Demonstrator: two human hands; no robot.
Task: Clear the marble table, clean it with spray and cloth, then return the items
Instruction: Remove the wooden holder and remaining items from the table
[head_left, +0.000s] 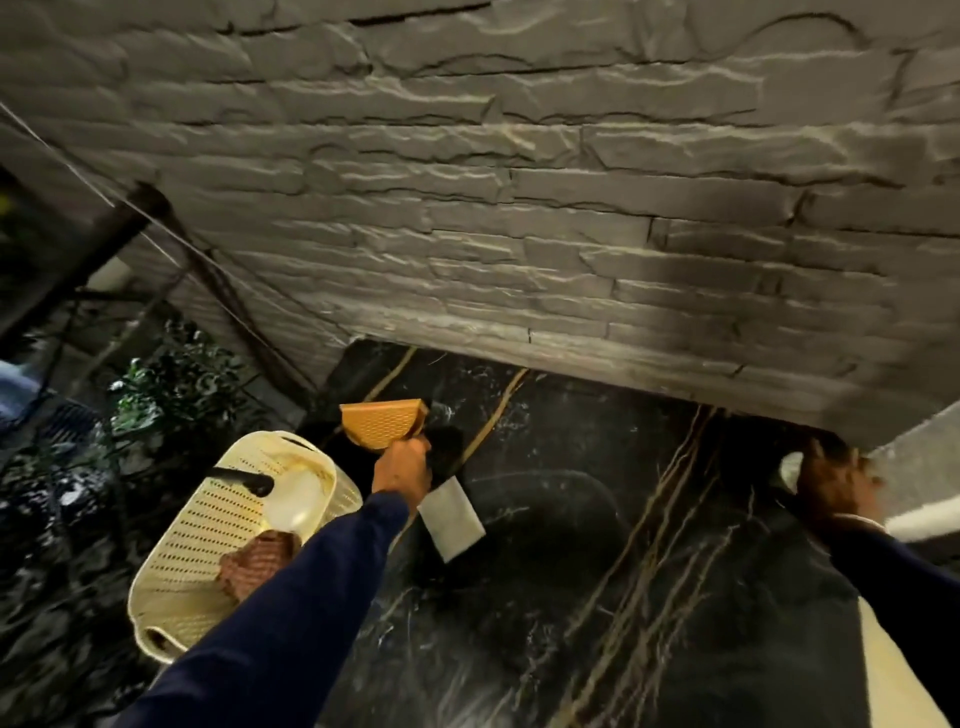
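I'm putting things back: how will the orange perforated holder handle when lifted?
Probably light: the orange holder is thin and perforated, and the left hand alone seems to hold it. Likely stiff, keeping its shape. May slide on the glossy marble table.

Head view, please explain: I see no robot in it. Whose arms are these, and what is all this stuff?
There is no robot here. A person wears one wide camera on the head, so you look forward and down along their own arms in dark blue sleeves. The left hand grips an orange perforated holder above the black marble table, which stands against a grey stone wall. A pale flat sheet shows just below that hand; I cannot tell whether it is held or lying there. To the left is a cream basket with a reddish cloth and a pale rounded thing in it. The right hand is blurred near the wall; what it touches is unclear.
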